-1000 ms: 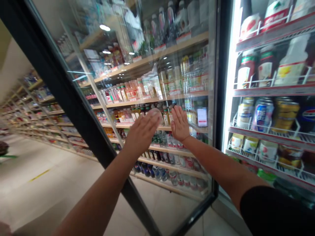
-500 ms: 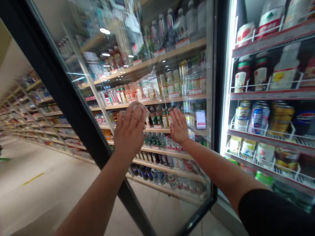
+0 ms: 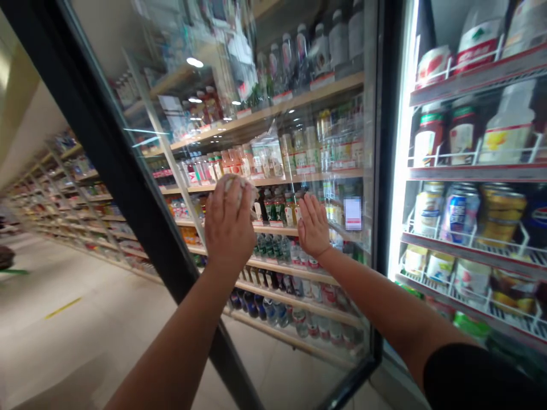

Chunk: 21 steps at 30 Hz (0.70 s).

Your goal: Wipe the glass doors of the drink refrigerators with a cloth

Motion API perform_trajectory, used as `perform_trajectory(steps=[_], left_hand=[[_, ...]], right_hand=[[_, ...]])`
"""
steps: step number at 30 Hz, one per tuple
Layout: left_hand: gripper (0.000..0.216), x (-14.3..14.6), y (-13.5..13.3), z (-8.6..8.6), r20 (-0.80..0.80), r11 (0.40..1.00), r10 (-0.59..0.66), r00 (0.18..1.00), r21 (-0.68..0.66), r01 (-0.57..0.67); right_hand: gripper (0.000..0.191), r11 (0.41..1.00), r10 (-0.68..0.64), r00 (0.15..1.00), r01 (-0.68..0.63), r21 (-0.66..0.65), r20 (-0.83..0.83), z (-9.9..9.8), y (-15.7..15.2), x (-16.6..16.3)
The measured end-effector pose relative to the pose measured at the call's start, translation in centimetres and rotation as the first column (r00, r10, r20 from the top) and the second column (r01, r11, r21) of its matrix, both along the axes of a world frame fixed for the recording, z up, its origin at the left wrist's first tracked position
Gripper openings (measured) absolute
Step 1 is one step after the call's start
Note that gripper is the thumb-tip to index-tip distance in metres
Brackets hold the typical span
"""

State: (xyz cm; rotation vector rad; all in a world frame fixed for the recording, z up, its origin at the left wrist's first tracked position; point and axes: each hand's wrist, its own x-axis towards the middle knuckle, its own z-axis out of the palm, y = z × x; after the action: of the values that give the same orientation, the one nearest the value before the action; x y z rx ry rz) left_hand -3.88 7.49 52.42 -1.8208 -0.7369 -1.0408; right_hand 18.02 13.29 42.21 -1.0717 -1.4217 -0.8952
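Note:
A glass door [image 3: 294, 356] with a black frame [image 3: 159, 228] stands swung open before me. My left hand [image 3: 229, 233] presses a crumpled pale cloth [image 3: 235, 183] to the pane, mostly hidden under the fingers. To the right, my right hand [image 3: 314, 228] lies flat against the same glass, fingers stretched upward and holding nothing. A small whitish label [image 3: 352, 213] shows on the pane right of that hand.
The lit cooler [image 3: 470, 173] at right holds bottles, cans and cups behind wire rails. Through the glass, wooden shelves [image 3: 273, 230] carry rows of drinks. Long stocked shelving [image 3: 89, 196] runs down the left, beside a pale tiled floor [image 3: 85, 341].
The view has shifted slightly, so door and cooler appear a little farther right and lower. Both hands stay on the glass in nearly the same places, the left still on the cloth.

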Motion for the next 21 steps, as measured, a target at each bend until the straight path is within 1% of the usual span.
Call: perform_trajectory(steps=[2,4,5,8,11,14,16,18,19,21], left_hand=[[0.056,1.0,-0.1,-0.4,-0.062,1.000,-0.011,0.998,-0.021,0.010],[0.057,2.3,-0.1,-1.5,-0.149,0.998,-0.033,0.988,-0.061,0.025],[0.059,2.9,0.0,-2.2,-0.168,0.997,-0.040,0.985,-0.076,0.028],[0.068,4.7,0.4,-3.4,-0.135,0.995,-0.047,0.990,-0.097,0.034],[0.074,6.6,0.7,-3.8,-0.141,0.987,-0.102,0.985,-0.139,0.082],[0.081,7.8,0.6,-3.9,-0.181,0.970,-0.173,0.968,-0.204,0.135],[0.081,7.6,0.1,-3.9,-0.208,0.963,-0.215,0.954,-0.207,0.172],[0.076,6.3,-0.5,-3.8,-0.200,0.971,-0.208,0.958,-0.162,0.177],[0.074,5.4,-0.8,-3.8,-0.172,0.979,-0.176,0.969,-0.131,0.154],[0.074,3.5,-1.2,-3.9,-0.084,0.995,-0.072,0.994,-0.078,0.065]], right_hand=[[0.063,1.000,0.007,1.000,-0.007,0.030,0.012,0.0,-0.1,0.1],[0.064,0.998,0.029,0.999,-0.031,0.058,0.029,0.0,-0.2,0.3],[0.065,0.997,0.044,0.998,-0.046,0.068,0.037,0.0,-0.4,0.4],[0.070,0.991,0.101,0.993,-0.106,0.077,0.064,0.0,-0.6,0.8],[0.071,0.983,0.154,0.984,-0.162,0.088,0.087,-0.2,-0.5,1.2],[0.065,0.983,0.146,0.985,-0.154,0.095,0.091,-0.5,-0.2,1.3],[0.064,0.989,0.111,0.990,-0.119,0.088,0.089,-0.8,-0.1,1.2],[0.067,0.991,0.092,0.992,-0.100,0.090,0.088,-0.9,-0.2,1.2],[0.069,0.991,0.093,0.992,-0.101,0.093,0.086,-1.0,-0.3,1.3],[0.074,0.988,0.106,0.991,-0.115,0.105,0.088,-1.0,-0.8,1.5]])
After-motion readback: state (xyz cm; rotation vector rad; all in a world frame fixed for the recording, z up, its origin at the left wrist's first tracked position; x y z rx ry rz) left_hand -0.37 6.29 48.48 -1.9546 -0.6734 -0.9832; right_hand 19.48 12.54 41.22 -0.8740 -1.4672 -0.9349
